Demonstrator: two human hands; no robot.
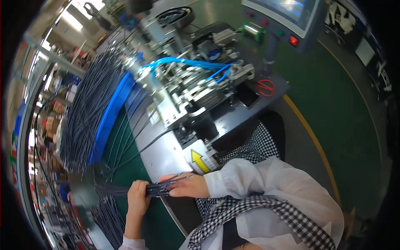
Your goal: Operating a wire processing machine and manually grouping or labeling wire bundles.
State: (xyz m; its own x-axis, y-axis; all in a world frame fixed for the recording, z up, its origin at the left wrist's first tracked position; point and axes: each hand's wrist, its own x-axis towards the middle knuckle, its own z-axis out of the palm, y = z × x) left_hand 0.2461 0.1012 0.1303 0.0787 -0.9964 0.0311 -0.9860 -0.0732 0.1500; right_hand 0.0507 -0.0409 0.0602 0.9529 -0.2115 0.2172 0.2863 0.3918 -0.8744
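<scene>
A bundle of thin dark grey cables lies crosswise in front of me, its ends with small pale tips. My left hand is wrapped round the bundle. At the tipped ends, my right hand is closed on the same cables, its fingers partly hidden by the wrist and the strands. Beyond the hands, a few loose cables run over the table edge toward the machine. Another pile of cables lies to the left of my left forearm.
A metal machine with blue air tubes stands on a steel-topped bench. A blue tray holds a large heap of cables. A control panel, red-handled tool and phone-like dark slab are to the right.
</scene>
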